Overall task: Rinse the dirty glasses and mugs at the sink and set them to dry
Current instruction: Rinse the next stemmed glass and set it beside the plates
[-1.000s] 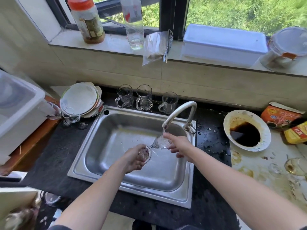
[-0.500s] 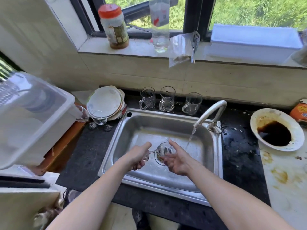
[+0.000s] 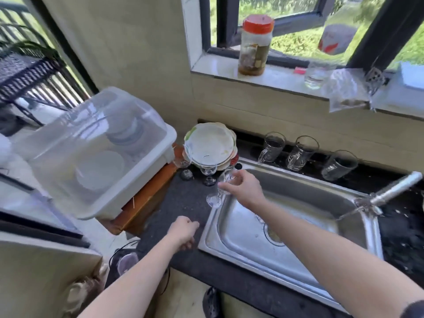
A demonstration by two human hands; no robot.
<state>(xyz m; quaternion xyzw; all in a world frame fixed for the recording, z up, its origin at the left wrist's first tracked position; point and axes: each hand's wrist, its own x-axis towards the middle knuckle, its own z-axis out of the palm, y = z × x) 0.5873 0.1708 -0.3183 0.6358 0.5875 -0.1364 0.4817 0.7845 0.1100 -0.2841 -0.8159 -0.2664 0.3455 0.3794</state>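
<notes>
My right hand grips the bowl of a clear wine glass and holds it upright over the dark counter at the sink's left rim; its round foot is just above the surface. My left hand hangs over the counter's front with loosely curled fingers and holds nothing. Two more wine glasses stand upright beside the stack of plates. Three glass mugs stand in a row behind the sink. The tap reaches in from the right.
A white plastic dish box with a clear lid stands on a wooden board at the left. A jar with an orange lid, a bottle and a plastic bag sit on the window sill. A dark shoe is on the floor.
The wine glass has left the tap's stream and moved left to the counter beside the sink. My left hand has let go of its stem. My view has turned left.
</notes>
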